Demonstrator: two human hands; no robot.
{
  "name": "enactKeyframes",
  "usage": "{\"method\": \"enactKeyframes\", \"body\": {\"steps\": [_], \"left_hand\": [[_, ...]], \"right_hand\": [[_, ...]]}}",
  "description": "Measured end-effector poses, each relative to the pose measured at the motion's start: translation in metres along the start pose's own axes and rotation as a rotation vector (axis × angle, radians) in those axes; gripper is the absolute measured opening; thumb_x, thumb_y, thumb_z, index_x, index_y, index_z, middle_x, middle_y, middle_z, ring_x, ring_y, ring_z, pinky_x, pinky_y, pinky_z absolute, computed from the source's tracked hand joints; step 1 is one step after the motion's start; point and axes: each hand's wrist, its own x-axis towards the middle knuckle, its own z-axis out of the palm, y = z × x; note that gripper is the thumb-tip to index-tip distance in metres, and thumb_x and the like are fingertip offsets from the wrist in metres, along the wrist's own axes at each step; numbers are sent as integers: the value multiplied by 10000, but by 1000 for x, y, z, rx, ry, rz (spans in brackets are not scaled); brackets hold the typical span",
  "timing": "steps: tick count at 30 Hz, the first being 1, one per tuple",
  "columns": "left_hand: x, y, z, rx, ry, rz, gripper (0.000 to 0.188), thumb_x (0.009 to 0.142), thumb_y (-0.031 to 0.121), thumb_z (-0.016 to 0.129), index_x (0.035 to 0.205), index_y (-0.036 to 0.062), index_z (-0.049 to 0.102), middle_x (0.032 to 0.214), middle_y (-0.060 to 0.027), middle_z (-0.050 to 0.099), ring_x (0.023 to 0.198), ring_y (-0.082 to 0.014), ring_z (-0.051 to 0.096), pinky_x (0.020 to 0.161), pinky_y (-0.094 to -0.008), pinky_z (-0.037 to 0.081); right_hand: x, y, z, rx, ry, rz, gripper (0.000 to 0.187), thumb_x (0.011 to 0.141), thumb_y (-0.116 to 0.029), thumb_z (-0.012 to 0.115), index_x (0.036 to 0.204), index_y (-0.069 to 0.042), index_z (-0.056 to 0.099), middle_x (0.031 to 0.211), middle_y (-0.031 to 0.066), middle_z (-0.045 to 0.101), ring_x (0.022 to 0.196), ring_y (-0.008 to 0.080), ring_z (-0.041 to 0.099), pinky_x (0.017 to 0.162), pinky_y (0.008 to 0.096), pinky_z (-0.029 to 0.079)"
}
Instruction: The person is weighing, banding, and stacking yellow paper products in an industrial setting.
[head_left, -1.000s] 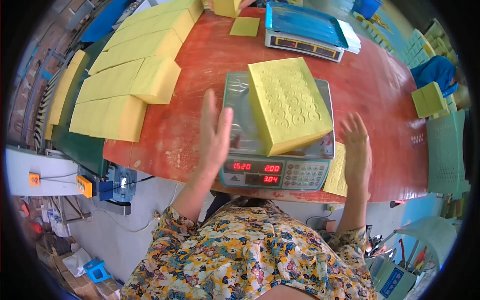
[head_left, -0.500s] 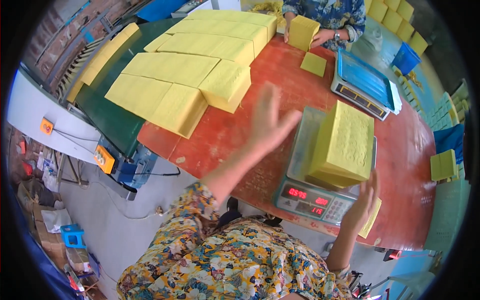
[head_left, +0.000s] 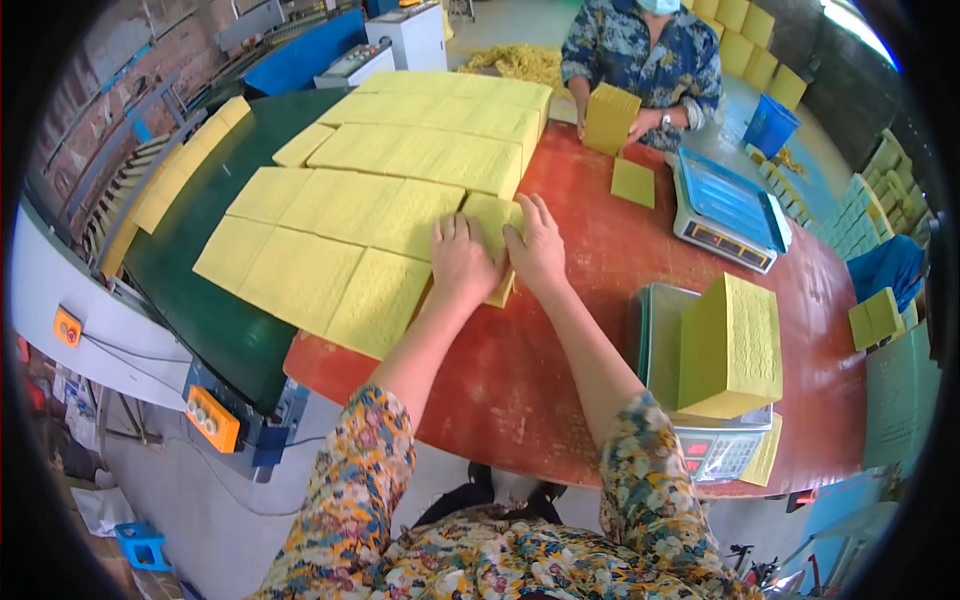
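A yellow paper stack (head_left: pixel 486 211), at the right end of a row of such stacks, is between my two hands. My left hand (head_left: pixel 464 262) presses its fingers along the near left part of it, beside the neighbouring stacks (head_left: pixel 330 215). Against its right side lies my right hand (head_left: pixel 540 248), fingers bent round the edge. Part of the stack is hidden beneath my hands. To my right, another yellow paper stack (head_left: pixel 728 345) stands on a digital scale (head_left: pixel 722 452), with nobody's hand on it.
Across the red table (head_left: pixel 520 400) a masked person (head_left: pixel 645 60) holds a yellow stack (head_left: pixel 609 118). Near that person are a flat yellow sheet (head_left: pixel 633 184) and a second scale with a blue tray (head_left: pixel 730 200). A green conveyor belt (head_left: pixel 190 285) adjoins the table's left side.
My left hand, in the air over the table before, has reached the row's end stack. My right hand has left the scale's front and joined it there. The view has shifted.
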Motion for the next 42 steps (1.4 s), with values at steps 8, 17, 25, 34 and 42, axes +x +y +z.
{"method": "enactKeyframes", "body": {"steps": [8, 17, 25, 34, 42], "left_hand": [[-33, 10, -16, -163, -17, 112, 565, 867, 327, 615, 1222, -99, 509, 1271, -252, 534, 1212, -378, 488, 1081, -458, 356], [-123, 36, -81, -646, -325, 755, 539, 783, 216, 705, 1261, 9, 567, 1381, -166, 517, 1318, -329, 448, 1128, -470, 323], [-200, 33, -129, -963, -79, -60, 732, 840, 321, 719, 1422, 17, 397, 1490, -157, 373, 1370, -279, 382, 1120, -470, 316], [-340, 107, -119, -1818, -127, -1039, 778, 963, 525, 506, 1530, 123, 157, 1465, -80, 380, 1319, -235, 411, 1055, -439, 366], [-341, 102, -126, -1744, -239, -864, 529, 1029, 341, 422, 1475, 74, 327, 1480, -123, 411, 1362, -245, 403, 1108, -402, 347]], "right_hand": [[-46, 18, 0, -19, -38, 222, 483, 866, -263, 615, 1314, -110, 521, 1368, 154, 509, 1195, 372, 533, 974, 482, 450], [-210, -56, -196, -171, -328, 285, 382, 837, -206, 674, 1164, -27, 594, 1123, 197, 631, 930, 375, 647, 806, 423, 517], [-187, -12, -181, 113, -329, -38, 452, 838, -242, 672, 1215, -11, 576, 1042, 228, 663, 969, 392, 639, 830, 446, 501], [-249, -40, -180, 111, -536, -25, 658, 835, -316, 674, 1370, -14, 436, 1107, 272, 626, 975, 421, 632, 838, 461, 509], [-273, -41, -184, 109, -543, 73, 744, 809, -338, 714, 1388, 13, 404, 1151, 272, 601, 1021, 407, 624, 878, 454, 506]]}}
